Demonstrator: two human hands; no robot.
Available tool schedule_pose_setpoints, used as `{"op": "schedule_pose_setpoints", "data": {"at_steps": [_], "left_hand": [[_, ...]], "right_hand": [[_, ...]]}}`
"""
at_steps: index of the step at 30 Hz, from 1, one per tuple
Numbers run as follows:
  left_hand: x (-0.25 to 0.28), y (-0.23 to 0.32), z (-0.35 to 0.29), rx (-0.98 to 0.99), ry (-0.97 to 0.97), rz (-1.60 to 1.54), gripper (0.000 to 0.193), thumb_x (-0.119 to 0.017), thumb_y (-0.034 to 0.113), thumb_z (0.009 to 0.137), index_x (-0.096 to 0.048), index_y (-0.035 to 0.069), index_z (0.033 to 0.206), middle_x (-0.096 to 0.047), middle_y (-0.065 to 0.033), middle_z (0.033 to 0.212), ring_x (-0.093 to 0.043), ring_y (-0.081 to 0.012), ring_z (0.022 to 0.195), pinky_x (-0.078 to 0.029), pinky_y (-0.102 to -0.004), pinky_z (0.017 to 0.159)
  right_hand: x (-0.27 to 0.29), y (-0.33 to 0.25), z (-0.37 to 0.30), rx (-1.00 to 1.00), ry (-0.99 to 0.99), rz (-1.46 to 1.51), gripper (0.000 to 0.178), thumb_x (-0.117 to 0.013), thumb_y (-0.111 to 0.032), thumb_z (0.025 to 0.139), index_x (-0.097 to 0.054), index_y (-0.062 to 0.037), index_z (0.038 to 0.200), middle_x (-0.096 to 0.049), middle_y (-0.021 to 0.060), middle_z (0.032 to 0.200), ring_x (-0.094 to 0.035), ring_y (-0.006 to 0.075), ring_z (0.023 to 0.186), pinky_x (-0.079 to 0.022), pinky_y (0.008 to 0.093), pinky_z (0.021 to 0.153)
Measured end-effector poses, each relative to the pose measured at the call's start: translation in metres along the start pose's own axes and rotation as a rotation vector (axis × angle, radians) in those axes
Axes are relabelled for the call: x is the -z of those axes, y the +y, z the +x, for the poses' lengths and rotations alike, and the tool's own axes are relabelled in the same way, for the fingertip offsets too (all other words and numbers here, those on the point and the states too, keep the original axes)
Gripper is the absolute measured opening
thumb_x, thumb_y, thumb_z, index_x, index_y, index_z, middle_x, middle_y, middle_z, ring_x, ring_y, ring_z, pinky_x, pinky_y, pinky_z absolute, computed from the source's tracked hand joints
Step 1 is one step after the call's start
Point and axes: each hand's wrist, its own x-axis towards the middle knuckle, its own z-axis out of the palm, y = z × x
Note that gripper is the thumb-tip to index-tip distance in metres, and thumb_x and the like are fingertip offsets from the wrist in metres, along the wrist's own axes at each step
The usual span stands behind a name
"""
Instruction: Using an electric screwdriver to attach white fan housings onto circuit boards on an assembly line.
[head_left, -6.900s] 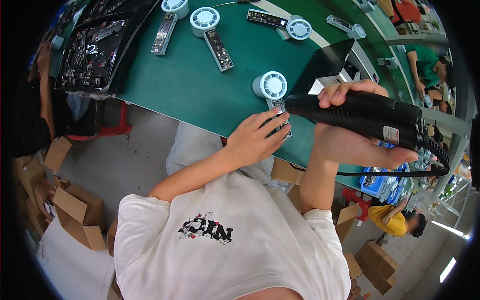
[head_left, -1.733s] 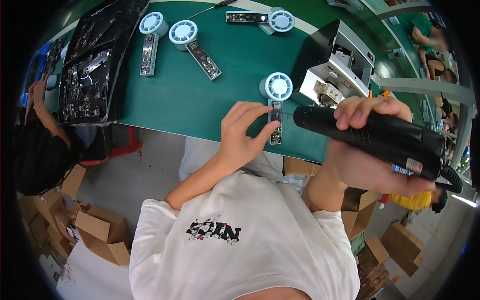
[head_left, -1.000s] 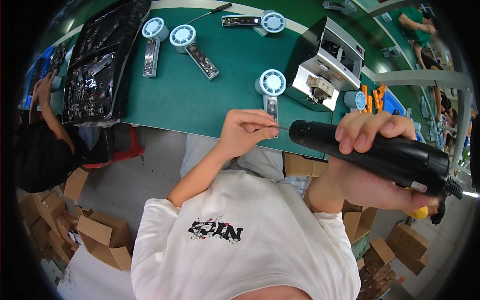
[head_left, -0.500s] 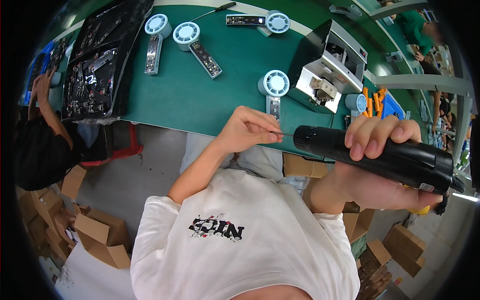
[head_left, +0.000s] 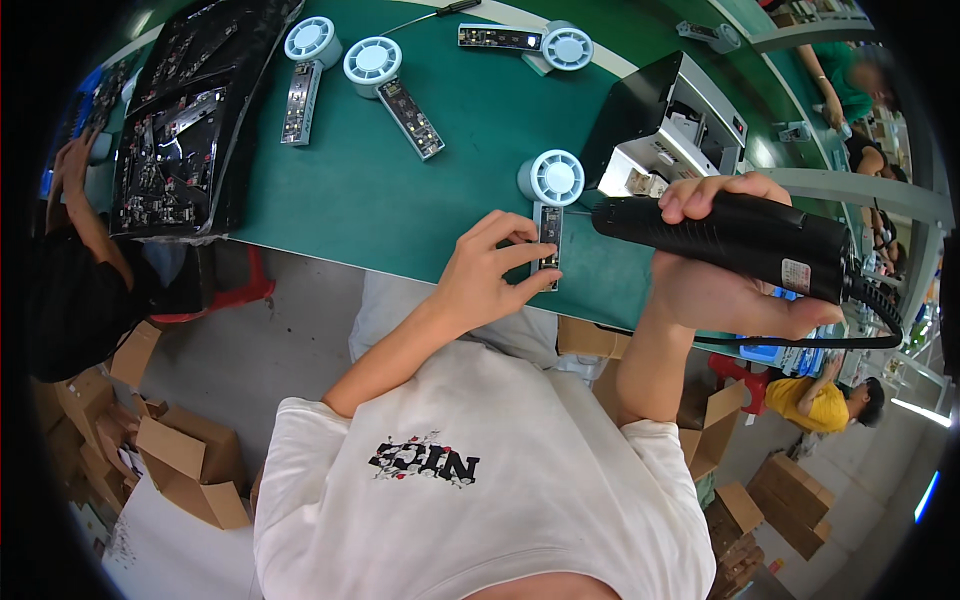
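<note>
My right hand (head_left: 735,270) is wrapped round a black electric screwdriver (head_left: 720,235) with a coiled cord at its back end. Its thin bit points left, close to the upper part of an opened handheld fan's handle; I cannot tell whether it touches. This handheld fan (head_left: 556,180) has a round pale-blue head and a grey handle with a bare circuit board. My left hand (head_left: 492,268) grips the lower handle between thumb and fingers. Farther off lie more opened fans: one fan (head_left: 372,62), a second fan (head_left: 310,42) and a third fan (head_left: 566,48).
A silver-and-black machine (head_left: 665,130) stands just beyond the screwdriver. At left, a black plastic-lined tray (head_left: 170,165) holds circuit boards. A slim screwdriver (head_left: 430,14) lies at the far edge of the green table (head_left: 450,120). A co-worker's hands (head_left: 75,165) are at far left.
My left hand has moved from the screwdriver's bit onto the fan's handle. My right hand has brought the electric screwdriver up and left, with its bit near the handle.
</note>
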Motion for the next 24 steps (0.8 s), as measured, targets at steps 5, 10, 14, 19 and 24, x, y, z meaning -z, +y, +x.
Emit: {"op": "schedule_pose_setpoints", "data": {"at_steps": [5,10,14,19,24], "left_hand": [[-0.001,-0.003,0.001,0.003,-0.002,-0.027,0.024,-0.085,0.012,0.068,-0.075,0.003,0.089,-0.062,-0.0068,0.09,-0.061,-0.0213,0.079,-0.054,-0.0305,0.067],[-0.002,-0.004,0.0,0.005,-0.002,-0.014,0.026,-0.086,0.011,0.068,-0.075,0.003,0.09,-0.062,-0.0072,0.088,-0.061,-0.0209,0.077,-0.053,-0.0299,0.064],[-0.001,-0.003,-0.001,0.008,0.002,-0.01,0.027,-0.086,0.011,0.068,-0.075,0.003,0.09,-0.062,-0.0072,0.087,-0.062,-0.0203,0.074,-0.053,-0.0299,0.063],[0.001,0.001,0.0,0.033,-0.02,0.018,0.025,-0.086,0.012,0.068,-0.075,0.003,0.089,-0.063,-0.0069,0.082,-0.063,-0.0191,0.067,-0.05,-0.0296,0.057],[0.0,0.001,0.002,0.045,-0.043,0.012,0.027,-0.085,0.012,0.069,-0.074,0.003,0.091,-0.065,-0.008,0.083,-0.064,-0.0201,0.064,-0.05,-0.0302,0.054]], "right_hand": [[-0.004,0.007,0.0,-0.002,0.014,0.025,0.117,-0.027,-0.099,0.068,-0.053,0.01,0.101,-0.058,0.0191,0.071,-0.057,0.0262,0.059,-0.05,0.0363,0.056],[0.002,0.011,-0.002,-0.025,-0.037,-0.037,0.116,-0.028,-0.101,0.066,-0.054,0.0063,0.101,-0.057,0.0161,0.075,-0.057,0.0252,0.062,-0.049,0.0365,0.057],[0.01,0.017,-0.002,-0.044,-0.058,-0.001,0.116,-0.028,-0.104,0.061,-0.056,0.002,0.099,-0.056,0.0123,0.075,-0.055,0.0241,0.061,-0.047,0.0361,0.057],[0.013,0.02,-0.002,-0.08,-0.089,-0.006,0.115,-0.031,-0.105,0.057,-0.055,0.0008,0.096,-0.056,0.0118,0.073,-0.054,0.0234,0.059,-0.045,0.0351,0.056],[0.012,0.022,-0.006,-0.045,-0.185,-0.036,0.115,-0.038,-0.104,0.055,-0.054,0.0023,0.097,-0.054,0.0123,0.071,-0.053,0.0224,0.059,-0.044,0.0343,0.056]]}}
